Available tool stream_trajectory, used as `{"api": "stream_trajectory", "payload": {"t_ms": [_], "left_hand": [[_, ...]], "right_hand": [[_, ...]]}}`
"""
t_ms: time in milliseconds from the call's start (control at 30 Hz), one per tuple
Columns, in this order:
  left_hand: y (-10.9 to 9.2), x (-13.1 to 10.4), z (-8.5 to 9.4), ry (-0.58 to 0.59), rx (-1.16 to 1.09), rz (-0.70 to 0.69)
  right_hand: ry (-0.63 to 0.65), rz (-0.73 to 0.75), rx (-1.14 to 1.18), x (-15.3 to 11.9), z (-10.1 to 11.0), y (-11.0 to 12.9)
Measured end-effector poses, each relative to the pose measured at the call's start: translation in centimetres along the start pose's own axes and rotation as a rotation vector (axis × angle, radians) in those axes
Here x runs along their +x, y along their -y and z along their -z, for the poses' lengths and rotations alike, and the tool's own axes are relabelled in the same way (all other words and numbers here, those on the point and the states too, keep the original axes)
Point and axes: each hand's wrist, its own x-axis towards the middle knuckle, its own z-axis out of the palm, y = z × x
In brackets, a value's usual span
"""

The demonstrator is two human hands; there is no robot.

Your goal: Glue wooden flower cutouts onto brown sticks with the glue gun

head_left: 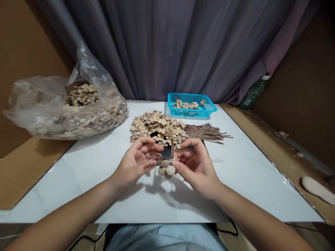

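Above the front middle of the table I see a small flower-shaped piece [166, 168] with rounded beige petals and a fuzzy pale centre. My right hand [200, 167] pinches its right side between thumb and fingers. A brown checked ribbon [172, 149] rises from behind the flower, and another ribbon end runs left into the curled fingers of my left hand [133, 160]. The left thumb and fingers are bent around that end; how firmly is hard to see. Just beyond the hands lies a heap of similar beige flower pieces [167, 127].
Right of the heap lies a bundle of thin brown strips [206, 133]. Behind it stands a blue basket [192, 113] with flower pieces inside. An open clear plastic bag [44, 101] full of flowers bulges over the table's left side. A green bottle [253, 92] leans at the back right.
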Motion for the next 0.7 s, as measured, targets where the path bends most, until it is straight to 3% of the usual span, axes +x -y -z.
{"api": "stream_trajectory", "payload": {"t_ms": [100, 267, 700], "left_hand": [[0.14, -0.66, -0.29, 0.077, 0.104, -0.021], [0.57, -0.95, -0.55, -0.005, 0.225, 0.003], [0.76, -0.69, -0.31, -0.036, 0.456, -0.022]], "right_hand": [[-0.004, -0.032, -0.024, 0.07, -0.16, -0.11], [0.011, -0.06, -0.09, 0.15, -0.5, -0.29], [0.039, -0.078, -0.183, 0.18, -0.4, -0.84]]}}
